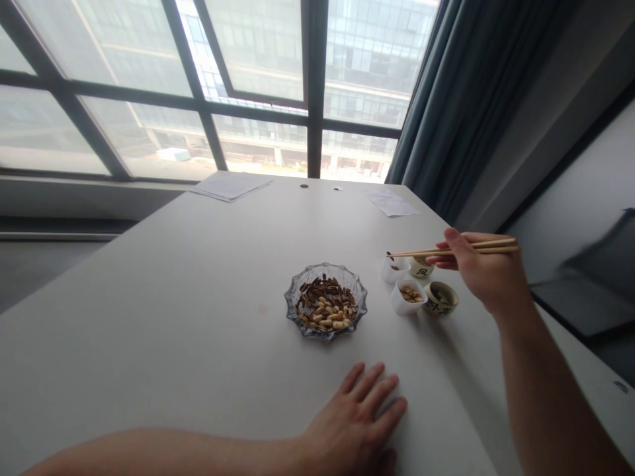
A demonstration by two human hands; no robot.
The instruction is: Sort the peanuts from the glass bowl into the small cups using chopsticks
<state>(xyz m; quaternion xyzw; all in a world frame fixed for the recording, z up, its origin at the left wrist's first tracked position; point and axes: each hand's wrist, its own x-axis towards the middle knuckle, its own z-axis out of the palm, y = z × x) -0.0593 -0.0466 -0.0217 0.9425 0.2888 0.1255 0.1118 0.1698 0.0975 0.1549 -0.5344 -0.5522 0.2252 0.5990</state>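
Note:
My right hand (489, 268) is closed around a pair of wooden chopsticks (421, 254). Their tips pinch a dark sunflower seed (390, 256) above a small white cup (395, 272) that has a few dark bits in it. In front of that stands a second white cup (407, 297) with brownish pieces inside. My left hand (360, 416) lies flat on the table, fingers spread, holding nothing. Just beyond it sits a scalloped glass bowl (292, 301) with dark seeds at the back and peanuts (337, 314) at the front.
Two small beige ceramic cups with dark characters, a near one (441, 299) and a far one (421, 268), stand right of the white cups. Papers lie at the far left (231, 186) and far right (393, 203) of the white table (198, 297). Windows and a dark curtain (446, 99) are behind.

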